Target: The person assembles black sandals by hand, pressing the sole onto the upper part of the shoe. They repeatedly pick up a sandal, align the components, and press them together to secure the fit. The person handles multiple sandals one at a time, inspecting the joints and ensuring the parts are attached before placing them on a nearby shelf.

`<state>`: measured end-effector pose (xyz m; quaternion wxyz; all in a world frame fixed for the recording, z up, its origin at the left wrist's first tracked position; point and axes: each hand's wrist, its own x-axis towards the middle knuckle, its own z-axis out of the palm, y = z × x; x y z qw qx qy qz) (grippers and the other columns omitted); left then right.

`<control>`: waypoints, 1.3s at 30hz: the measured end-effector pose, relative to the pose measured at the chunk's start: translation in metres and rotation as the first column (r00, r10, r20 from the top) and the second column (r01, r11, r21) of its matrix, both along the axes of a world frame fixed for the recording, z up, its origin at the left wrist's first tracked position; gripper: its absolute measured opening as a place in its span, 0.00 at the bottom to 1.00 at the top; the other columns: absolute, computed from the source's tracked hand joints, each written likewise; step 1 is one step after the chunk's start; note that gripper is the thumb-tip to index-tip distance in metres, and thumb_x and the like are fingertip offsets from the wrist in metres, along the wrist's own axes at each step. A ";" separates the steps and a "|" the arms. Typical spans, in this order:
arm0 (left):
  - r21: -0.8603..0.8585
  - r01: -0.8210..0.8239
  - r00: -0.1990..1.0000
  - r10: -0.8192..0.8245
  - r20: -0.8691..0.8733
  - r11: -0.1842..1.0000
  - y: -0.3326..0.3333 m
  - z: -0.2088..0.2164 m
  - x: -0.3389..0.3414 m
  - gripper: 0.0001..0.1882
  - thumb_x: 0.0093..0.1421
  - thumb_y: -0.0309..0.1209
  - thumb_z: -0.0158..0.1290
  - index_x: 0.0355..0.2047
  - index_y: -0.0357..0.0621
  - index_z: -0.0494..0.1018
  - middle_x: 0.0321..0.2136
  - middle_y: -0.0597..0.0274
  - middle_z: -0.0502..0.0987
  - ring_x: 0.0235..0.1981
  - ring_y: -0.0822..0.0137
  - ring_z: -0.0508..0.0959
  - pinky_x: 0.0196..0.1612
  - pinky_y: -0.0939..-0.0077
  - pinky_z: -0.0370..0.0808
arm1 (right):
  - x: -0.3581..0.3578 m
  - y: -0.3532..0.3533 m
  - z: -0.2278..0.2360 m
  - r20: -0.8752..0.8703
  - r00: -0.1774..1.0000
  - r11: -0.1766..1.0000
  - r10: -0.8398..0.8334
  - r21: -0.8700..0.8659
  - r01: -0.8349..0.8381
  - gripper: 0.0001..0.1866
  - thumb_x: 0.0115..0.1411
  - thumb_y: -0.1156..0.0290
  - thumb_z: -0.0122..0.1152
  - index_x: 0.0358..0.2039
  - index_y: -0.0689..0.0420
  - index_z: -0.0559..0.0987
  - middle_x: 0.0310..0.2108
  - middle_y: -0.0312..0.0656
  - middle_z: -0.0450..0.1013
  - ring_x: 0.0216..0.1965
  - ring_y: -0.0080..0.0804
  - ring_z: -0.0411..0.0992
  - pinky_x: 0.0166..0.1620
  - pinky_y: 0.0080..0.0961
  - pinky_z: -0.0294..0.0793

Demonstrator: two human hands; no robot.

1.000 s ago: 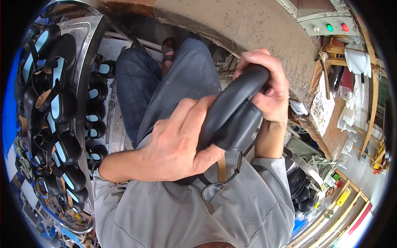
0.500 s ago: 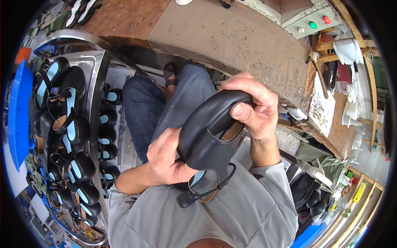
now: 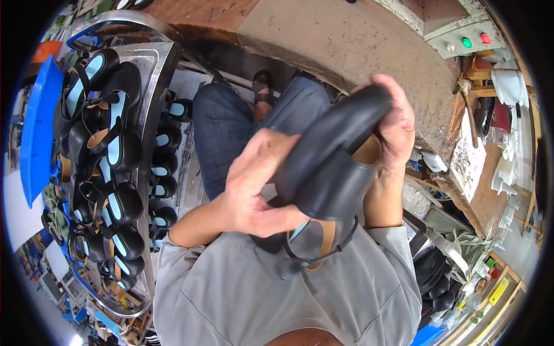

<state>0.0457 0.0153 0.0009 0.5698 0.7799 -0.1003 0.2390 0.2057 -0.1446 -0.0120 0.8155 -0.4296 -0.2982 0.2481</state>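
Between my two hands, above my lap and in front of my chest, is a black leather sandal (image 3: 332, 184) with a thick sole and an ankle strap. The sole faces up and away from me, and the strap dangles toward my grey shirt. Fingers and thumb of my left hand (image 3: 257, 187) clasp one end of it from the left. At the other end my right hand (image 3: 398, 124) wraps around the sole, its fingers behind it and partly hidden. A tan lining and a bit of light blue insole show inside the sandal.
To my left a metal rack (image 3: 167, 63) carries several black sandals (image 3: 124, 150) with light blue insoles, on an upper and a lower level. A blue tray (image 3: 40, 132) stands beyond it. Ahead is a brown workbench (image 3: 323, 46); a hammer (image 3: 468, 109) hangs at its right end.
The sandal has tilted and risen away from my chest, with both hands still on it. My left hand has spread wider along its side. The whole view has shifted slightly.
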 end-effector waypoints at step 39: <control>-0.889 0.187 0.979 -0.007 0.202 0.418 0.061 0.029 0.048 0.37 0.58 0.51 0.48 0.61 0.46 0.54 0.57 0.48 0.62 0.58 0.48 0.63 0.58 0.48 0.64 | -0.033 -0.033 -0.044 0.668 0.733 0.910 -0.128 -0.215 0.354 0.51 0.25 0.56 0.80 0.49 0.66 0.66 0.39 0.47 0.71 0.41 0.37 0.71 0.47 0.33 0.70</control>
